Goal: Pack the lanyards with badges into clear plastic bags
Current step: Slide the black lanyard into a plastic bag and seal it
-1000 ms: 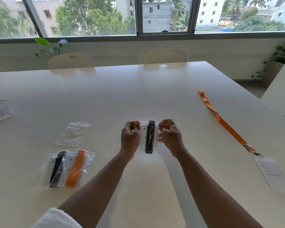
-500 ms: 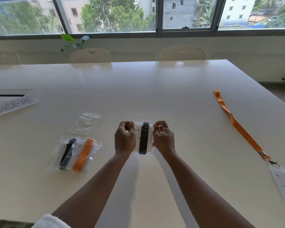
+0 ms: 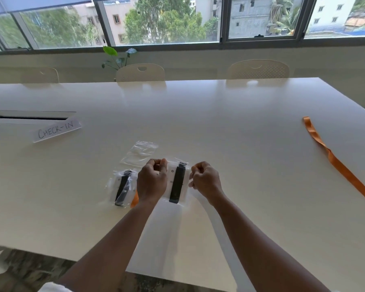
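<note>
Now both hands have carried the filled clear bag [image 3: 177, 182] leftward, beside the packed bags [image 3: 122, 186]. The left hand [image 3: 152, 182] and right hand [image 3: 205, 182] pinch its top corners, so it seems ready for stacking.

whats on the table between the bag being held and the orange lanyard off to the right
Nothing. In the head view, the stretch of white table between the held bag and the loose orange lanyard is bare; only the right hand, gripping the bag's edge, sits beside it.

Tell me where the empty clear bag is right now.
In the head view, the empty clear bag lies flat on the table, left of centre, just beyond the left hand and nearer than the CHECK-IN sign.
</note>
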Demonstrator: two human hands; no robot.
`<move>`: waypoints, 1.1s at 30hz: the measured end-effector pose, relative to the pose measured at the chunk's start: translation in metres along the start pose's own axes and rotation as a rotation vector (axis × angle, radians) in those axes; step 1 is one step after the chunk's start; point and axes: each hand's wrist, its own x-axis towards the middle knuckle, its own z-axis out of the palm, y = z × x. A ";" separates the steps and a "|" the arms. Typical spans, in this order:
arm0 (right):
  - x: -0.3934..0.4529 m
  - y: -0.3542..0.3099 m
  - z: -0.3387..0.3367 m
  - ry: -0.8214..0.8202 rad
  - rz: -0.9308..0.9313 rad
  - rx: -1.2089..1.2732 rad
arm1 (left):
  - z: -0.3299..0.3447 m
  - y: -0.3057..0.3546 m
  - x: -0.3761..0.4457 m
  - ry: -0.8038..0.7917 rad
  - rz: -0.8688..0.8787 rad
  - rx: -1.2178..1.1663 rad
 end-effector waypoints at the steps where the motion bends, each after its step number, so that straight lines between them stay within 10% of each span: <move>1: -0.001 0.000 0.006 -0.007 -0.002 -0.014 | -0.006 -0.004 0.001 0.003 0.004 0.021; 33: -0.013 0.006 0.050 0.146 -0.084 -0.607 | -0.055 -0.037 0.013 -0.007 0.100 0.305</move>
